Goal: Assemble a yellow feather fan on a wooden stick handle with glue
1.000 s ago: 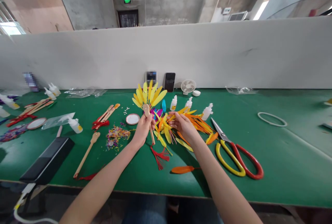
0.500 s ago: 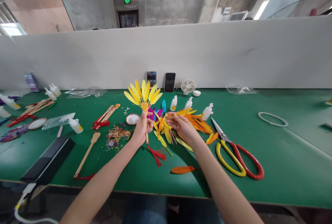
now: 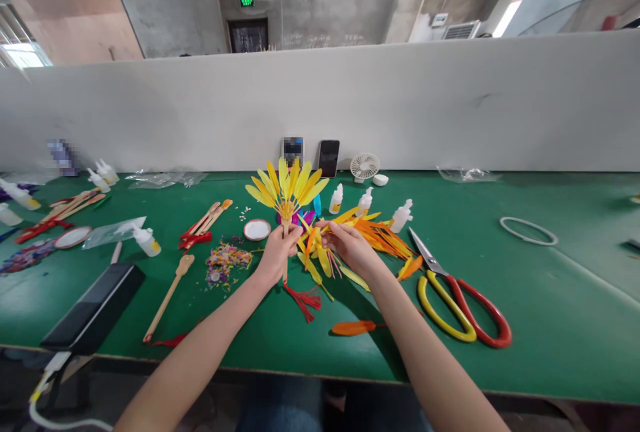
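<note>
Upright in my left hand (image 3: 280,249) is a feather fan (image 3: 287,185), its yellow feathers spread at the top of a wooden handle. My fingers are wrapped round that handle, and a red tassel (image 3: 305,300) hangs from its lower end onto the table. To the right, my right hand (image 3: 350,244) is over a pile of yellow and orange feathers (image 3: 383,235). Its thumb and fingers are pinched together; whatever is between them is too small to make out. A single orange feather (image 3: 354,328) lies nearer the table's front edge.
Large scissors (image 3: 453,292) with red and yellow handles lie right of the feathers. Glue bottles (image 3: 365,202) stand behind the pile. Left are a small white dish (image 3: 257,229), colourful scraps (image 3: 227,260), a wooden stick (image 3: 170,299) and a black power bank (image 3: 95,309).
The fan has shifted slightly right and turned a little in my left hand. My right hand's fingers have drawn closer together over the feathers.
</note>
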Demonstrator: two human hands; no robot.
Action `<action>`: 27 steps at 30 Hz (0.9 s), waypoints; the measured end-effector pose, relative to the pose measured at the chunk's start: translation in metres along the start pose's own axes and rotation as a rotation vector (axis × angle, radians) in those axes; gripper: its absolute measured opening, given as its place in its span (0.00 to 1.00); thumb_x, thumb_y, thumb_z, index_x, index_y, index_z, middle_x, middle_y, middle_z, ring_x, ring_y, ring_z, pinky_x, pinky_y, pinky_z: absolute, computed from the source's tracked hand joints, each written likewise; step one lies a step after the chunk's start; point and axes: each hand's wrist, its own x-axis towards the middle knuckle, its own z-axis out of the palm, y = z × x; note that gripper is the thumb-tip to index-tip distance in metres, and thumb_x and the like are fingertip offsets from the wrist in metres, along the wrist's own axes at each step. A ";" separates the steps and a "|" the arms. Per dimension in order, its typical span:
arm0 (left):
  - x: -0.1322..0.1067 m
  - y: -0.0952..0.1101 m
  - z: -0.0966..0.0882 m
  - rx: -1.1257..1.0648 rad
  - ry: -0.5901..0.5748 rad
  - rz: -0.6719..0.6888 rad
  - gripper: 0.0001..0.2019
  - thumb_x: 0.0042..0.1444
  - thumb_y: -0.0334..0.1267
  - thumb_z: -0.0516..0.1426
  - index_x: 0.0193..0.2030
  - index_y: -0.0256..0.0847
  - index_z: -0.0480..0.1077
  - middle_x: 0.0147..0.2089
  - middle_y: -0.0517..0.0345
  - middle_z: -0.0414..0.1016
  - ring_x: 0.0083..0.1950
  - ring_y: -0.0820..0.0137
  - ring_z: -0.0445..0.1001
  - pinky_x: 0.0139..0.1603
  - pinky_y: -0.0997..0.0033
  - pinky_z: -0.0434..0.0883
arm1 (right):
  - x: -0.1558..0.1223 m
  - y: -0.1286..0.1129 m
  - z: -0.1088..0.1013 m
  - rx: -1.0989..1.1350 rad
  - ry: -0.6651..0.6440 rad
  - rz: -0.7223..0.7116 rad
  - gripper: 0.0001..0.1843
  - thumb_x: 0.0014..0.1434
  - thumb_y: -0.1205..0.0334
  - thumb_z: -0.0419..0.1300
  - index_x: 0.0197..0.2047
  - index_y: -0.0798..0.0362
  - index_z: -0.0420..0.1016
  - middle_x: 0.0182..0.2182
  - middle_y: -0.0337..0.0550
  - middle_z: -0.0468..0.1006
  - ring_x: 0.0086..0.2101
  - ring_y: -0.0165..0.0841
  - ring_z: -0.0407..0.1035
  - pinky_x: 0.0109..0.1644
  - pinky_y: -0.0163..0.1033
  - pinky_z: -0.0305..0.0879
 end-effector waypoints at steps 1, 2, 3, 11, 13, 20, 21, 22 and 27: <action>0.000 -0.001 0.000 0.008 0.004 -0.008 0.16 0.38 0.43 0.63 0.25 0.35 0.62 0.16 0.71 0.52 0.14 0.87 0.48 0.16 0.80 0.46 | 0.000 0.001 0.001 -0.006 0.000 0.001 0.16 0.38 0.49 0.65 0.26 0.52 0.74 0.19 0.35 0.71 0.22 0.25 0.65 0.29 0.32 0.63; -0.001 -0.002 0.000 0.014 0.004 -0.017 0.15 0.38 0.42 0.63 0.25 0.35 0.62 0.17 0.71 0.53 0.14 0.87 0.49 0.16 0.80 0.46 | 0.000 0.001 0.003 -0.012 0.000 0.001 0.16 0.38 0.49 0.65 0.26 0.52 0.74 0.19 0.35 0.71 0.22 0.25 0.65 0.29 0.32 0.63; -0.001 -0.003 0.001 0.018 -0.004 -0.028 0.15 0.38 0.42 0.63 0.25 0.35 0.63 0.17 0.70 0.54 0.15 0.87 0.49 0.16 0.80 0.46 | -0.001 0.002 0.006 -0.018 0.002 -0.002 0.17 0.37 0.48 0.65 0.25 0.52 0.74 0.19 0.35 0.71 0.22 0.25 0.65 0.29 0.32 0.63; -0.001 0.000 0.001 -0.001 -0.046 -0.076 0.13 0.37 0.39 0.63 0.24 0.33 0.65 0.17 0.68 0.57 0.15 0.87 0.50 0.16 0.80 0.46 | 0.003 0.008 0.021 -0.076 0.053 -0.078 0.19 0.33 0.47 0.67 0.24 0.52 0.73 0.18 0.34 0.71 0.21 0.25 0.64 0.28 0.33 0.61; -0.002 0.001 0.001 -0.009 -0.044 -0.080 0.12 0.38 0.38 0.62 0.24 0.33 0.65 0.17 0.68 0.57 0.15 0.87 0.50 0.16 0.80 0.46 | 0.005 0.009 0.021 -0.095 0.044 -0.094 0.18 0.34 0.48 0.67 0.24 0.53 0.73 0.17 0.34 0.70 0.21 0.25 0.63 0.27 0.33 0.60; -0.003 0.004 0.002 -0.072 -0.040 -0.111 0.10 0.39 0.35 0.62 0.23 0.34 0.63 0.17 0.69 0.55 0.15 0.87 0.49 0.16 0.81 0.45 | 0.009 0.009 0.023 -0.107 -0.013 -0.064 0.16 0.37 0.50 0.66 0.21 0.53 0.69 0.18 0.32 0.67 0.20 0.23 0.60 0.27 0.32 0.58; -0.003 0.004 0.002 -0.081 -0.038 -0.113 0.11 0.39 0.35 0.62 0.23 0.34 0.62 0.17 0.69 0.54 0.14 0.87 0.49 0.16 0.81 0.45 | 0.009 0.009 0.024 -0.087 -0.008 -0.050 0.16 0.36 0.50 0.66 0.21 0.53 0.70 0.18 0.32 0.68 0.21 0.23 0.60 0.27 0.31 0.58; -0.003 0.004 0.001 -0.088 -0.041 -0.115 0.10 0.40 0.35 0.61 0.23 0.34 0.62 0.17 0.69 0.54 0.14 0.88 0.49 0.16 0.81 0.45 | 0.009 0.009 0.025 -0.066 -0.004 -0.037 0.16 0.36 0.50 0.66 0.22 0.53 0.70 0.18 0.32 0.68 0.21 0.23 0.61 0.28 0.31 0.59; -0.002 0.003 0.000 -0.111 -0.079 -0.113 0.08 0.42 0.34 0.60 0.25 0.33 0.63 0.19 0.68 0.58 0.14 0.89 0.47 0.16 0.81 0.44 | 0.008 0.005 0.033 0.012 -0.034 0.003 0.16 0.34 0.51 0.67 0.21 0.53 0.70 0.18 0.32 0.68 0.21 0.22 0.62 0.28 0.30 0.60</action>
